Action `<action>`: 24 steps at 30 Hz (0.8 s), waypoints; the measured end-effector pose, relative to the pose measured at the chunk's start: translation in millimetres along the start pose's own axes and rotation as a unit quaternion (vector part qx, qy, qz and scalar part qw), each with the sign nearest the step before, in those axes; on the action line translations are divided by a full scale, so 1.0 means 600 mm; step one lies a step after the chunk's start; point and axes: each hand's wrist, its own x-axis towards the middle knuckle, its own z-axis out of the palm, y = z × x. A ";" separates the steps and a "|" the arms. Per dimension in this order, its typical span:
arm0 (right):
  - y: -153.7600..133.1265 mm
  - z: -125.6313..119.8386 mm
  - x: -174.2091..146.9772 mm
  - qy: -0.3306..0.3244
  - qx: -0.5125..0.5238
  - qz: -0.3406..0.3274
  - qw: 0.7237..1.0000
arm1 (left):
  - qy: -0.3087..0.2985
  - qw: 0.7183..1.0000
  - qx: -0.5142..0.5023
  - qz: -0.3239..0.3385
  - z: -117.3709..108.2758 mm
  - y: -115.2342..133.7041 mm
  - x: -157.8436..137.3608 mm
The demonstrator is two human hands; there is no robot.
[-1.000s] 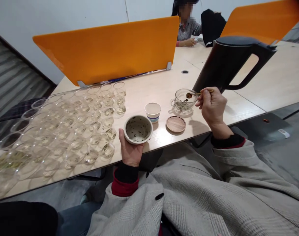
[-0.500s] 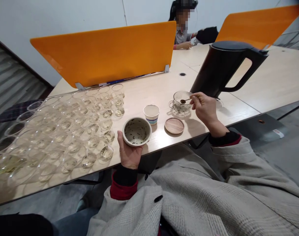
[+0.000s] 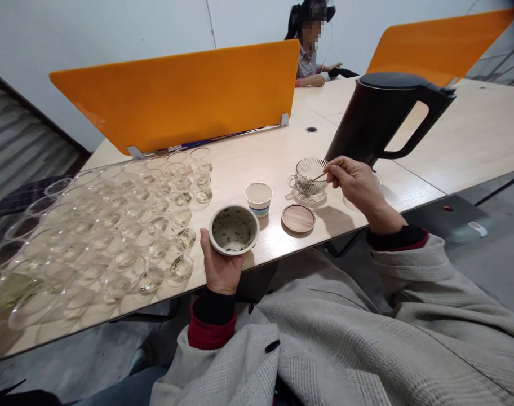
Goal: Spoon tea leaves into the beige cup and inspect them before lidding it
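My left hand (image 3: 221, 265) is wrapped round a small grey bowl (image 3: 234, 230), tilted toward me, with dark tea-leaf-like bits stuck to its inner wall. Between the fingers of my right hand (image 3: 353, 183) is the handle of a thin spoon (image 3: 320, 176). Its tip reaches down into a ribbed glass cup (image 3: 310, 172), which stands on a matching glass saucer (image 3: 311, 195); the spoon's bowl is hard to make out through the glass. A paper cup (image 3: 258, 198) with blue bands is just behind the grey bowl, and a round wooden coaster (image 3: 298, 219) lies nearer the edge.
Many clear plastic cups (image 3: 125, 225) with pale liquid crowd the table's left side. A large black kettle (image 3: 377, 115) rises behind my right hand. Orange dividers (image 3: 176, 96) stand on the table, and another person (image 3: 310, 62) sits at the far side.
The spoon has dipped lower into the glass cup; its bowl was visible at the rim with dark stuff in it. The grey bowl stays in my left hand.
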 end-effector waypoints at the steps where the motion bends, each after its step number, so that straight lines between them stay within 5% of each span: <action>1: -0.003 -0.006 -0.001 -0.004 -0.011 -0.002 1.000 | -0.005 1.000 -0.008 -0.005 -0.001 0.000 0.000; 8: -0.027 -0.017 -0.006 0.002 0.049 -0.001 0.999 | -0.017 0.999 -0.032 -0.009 -0.005 -0.001 0.001; 24: -0.010 -0.025 -0.001 -0.059 -0.058 -0.018 0.996 | 0.015 1.000 0.027 0.005 0.012 0.002 -0.006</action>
